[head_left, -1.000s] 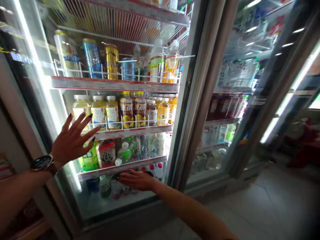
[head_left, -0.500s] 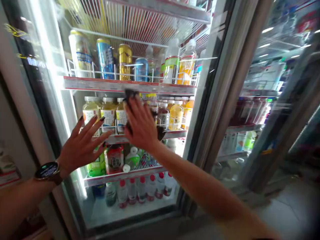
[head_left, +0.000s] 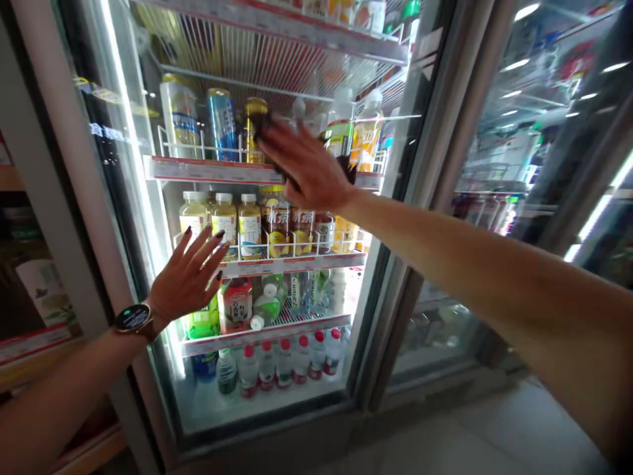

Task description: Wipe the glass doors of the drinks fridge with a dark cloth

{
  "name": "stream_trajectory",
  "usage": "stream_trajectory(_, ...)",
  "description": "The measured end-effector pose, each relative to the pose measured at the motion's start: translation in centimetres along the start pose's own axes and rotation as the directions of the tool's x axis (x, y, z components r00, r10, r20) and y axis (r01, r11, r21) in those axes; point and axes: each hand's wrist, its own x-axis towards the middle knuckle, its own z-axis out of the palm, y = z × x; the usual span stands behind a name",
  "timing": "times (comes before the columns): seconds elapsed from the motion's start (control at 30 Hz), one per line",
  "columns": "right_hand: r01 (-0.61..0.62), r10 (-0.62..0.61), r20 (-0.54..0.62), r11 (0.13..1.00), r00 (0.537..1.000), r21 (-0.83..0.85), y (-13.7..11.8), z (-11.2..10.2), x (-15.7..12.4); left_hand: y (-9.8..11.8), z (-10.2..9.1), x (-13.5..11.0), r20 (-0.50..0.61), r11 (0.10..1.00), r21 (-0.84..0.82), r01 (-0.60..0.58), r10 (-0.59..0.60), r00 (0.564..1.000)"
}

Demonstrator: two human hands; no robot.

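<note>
My right hand (head_left: 316, 168) is laid over a dark cloth (head_left: 262, 125), pressing it against the glass door (head_left: 222, 419) of a lit drinks fridge. Bits of the cloth stick out past the fingertips and below the palm; the rest is hidden under the hand, which is blurred. Lower and to the left, my left hand (head_left: 185, 284) has its fingers spread at the glass and holds nothing. Whether its fingertips touch the pane I cannot tell. A round watch (head_left: 133, 318) sits on the left wrist.
Behind the glass, shelves carry cans (head_left: 221, 122), tea bottles (head_left: 250, 224) and red-capped bottles (head_left: 284, 363). A metal door frame (head_left: 445, 132) stands on the right, with another glass-fronted fridge beyond. At the left is a shelf (head_left: 37, 343) with goods.
My right hand and the cloth have moved up the glass, from the middle shelf's height to the can shelf. My left hand stays spread, and the view has shifted slightly.
</note>
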Motion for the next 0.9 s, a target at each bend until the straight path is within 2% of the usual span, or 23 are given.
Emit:
stream_trajectory(0.03,-0.156,0.151,-0.101,0.987,0.983,-0.038,1.0,-0.7,1.9,0.0,0.1,-0.1,-0.031,1.0,0.007,0.003,-0.003,1.0)
stream_trajectory(0.07,-0.285,0.269,-0.19,0.956,0.944,-0.063,1.2,-1.0,3.2,0.1,0.1,-0.3,-0.055,1.0,0.018,0.008,-0.007,0.998)
stream_trajectory(0.1,-0.369,0.341,-0.249,0.926,0.907,-0.078,0.6,-0.8,4.1,0.1,0.2,-0.4,-0.074,1.0,0.026,0.012,-0.01,0.997)
stream_trajectory(0.13,-0.402,0.367,-0.271,0.912,0.89,-0.085,-0.8,-0.1,4.3,0.1,0.2,-0.6,-0.082,0.999,0.031,0.02,-0.017,0.997)
stream_trajectory(0.17,-0.383,0.351,-0.251,0.92,0.902,-0.087,-2.8,1.1,4.0,0.1,0.2,-0.7,-0.091,0.999,0.033,0.024,-0.021,0.996)
stream_trajectory(0.2,-0.319,0.299,-0.194,0.944,0.934,-0.083,-5.4,2.5,3.0,0.1,0.3,-0.8,-0.1,0.999,0.028,0.026,-0.023,0.995)
stream_trajectory(0.27,-0.109,0.107,-0.029,0.993,0.994,-0.048,-11.2,5.6,-0.4,-0.1,0.3,-0.9,-0.115,1.0,0.008,0.027,-0.026,0.993)
stream_trajectory(0.3,0.014,-0.013,0.053,1.0,0.999,-0.021,-14.0,7.0,-2.6,-0.2,0.3,-1.0,-0.119,1.0,-0.002,0.027,-0.028,0.993)
stream_trajectory(0.33,0.146,-0.146,0.116,0.989,0.982,0.005,-16.5,8.3,-4.9,-0.3,0.2,-1.0,-0.119,1.0,-0.011,0.024,-0.025,0.993)
stream_trajectory(0.37,0.304,-0.306,0.164,0.952,0.938,0.039,-18.4,9.2,-7.1,-0.4,0.2,-1.0,-0.116,1.0,-0.019,0.019,-0.021,0.993)
stream_trajectory(0.43,0.582,-0.596,0.209,0.802,0.775,0.131,-19.9,10.1,-10.3,-0.6,0.2,-0.9,-0.094,1.0,-0.031,0.002,-0.005,0.996)
stream_trajectory(0.47,0.665,-0.688,0.208,0.726,0.695,0.174,-19.3,9.9,-11.0,-0.6,0.2,-0.8,-0.077,0.999,-0.033,-0.002,0.0,0.997)
stream_trajectory(0.5,0.704,-0.734,0.202,0.679,0.648,0.208,-18.0,9.3,-11.0,-0.6,0.2,-0.8,-0.056,1.0,-0.03,-0.006,0.004,0.998)
stream_trajectory(0.53,0.7,-0.736,0.192,0.677,0.649,0.23,-15.9,8.3,-10.2,-0.6,0.1,-0.7,-0.036,1.0,-0.022,-0.008,0.007,0.999)
stream_trajectory(0.57,0.66,-0.7,0.179,0.713,0.692,0.238,-13.4,7.0,-8.8,-0.5,0.1,-0.7,-0.018,1.0,-0.009,-0.01,0.01,1.0)
stream_trajectory(0.63,0.497,-0.533,0.136,0.837,0.835,0.229,-7.7,3.9,-4.4,-0.3,0.1,-0.7,-0.011,1.0,0.016,-0.02,0.02,1.0)
stream_trajectory(0.7,0.267,-0.279,0.049,0.949,0.959,0.169,-2.9,1.3,0.6,-0.1,0.0,-0.6,-0.042,0.999,0.027,-0.036,0.037,0.998)
stream_trajectory(0.73,0.112,-0.112,-0.008,0.987,0.994,0.116,-1.2,0.4,2.9,0.0,0.0,-0.6,-0.067,0.999,0.027,-0.039,0.041,0.997)
stream_trajectory(0.77,-0.044,0.049,-0.079,0.997,0.996,0.058,-0.3,0.0,4.8,0.0,0.0,-0.5,-0.096,0.999,0.026,-0.038,0.041,0.995)
stream_trajectory(0.83,-0.301,0.284,-0.219,0.952,0.933,-0.047,-0.7,0.4,7.0,0.1,0.0,-0.6,-0.157,0.999,0.018,-0.028,0.031,0.987)
stream_trajectory(0.87,-0.361,0.33,-0.255,0.929,0.909,-0.084,-2.1,1.2,7.1,0.1,0.1,-0.7,-0.183,1.0,0.014,-0.02,0.022,0.983)
stream_trajectory(0.9,-0.368,0.333,-0.251,0.923,0.909,-0.109,-4.2,2.2,6.6,0.1,0.1,-0.8,-0.207,1.0,0.01,-0.013,0.014,0.978)
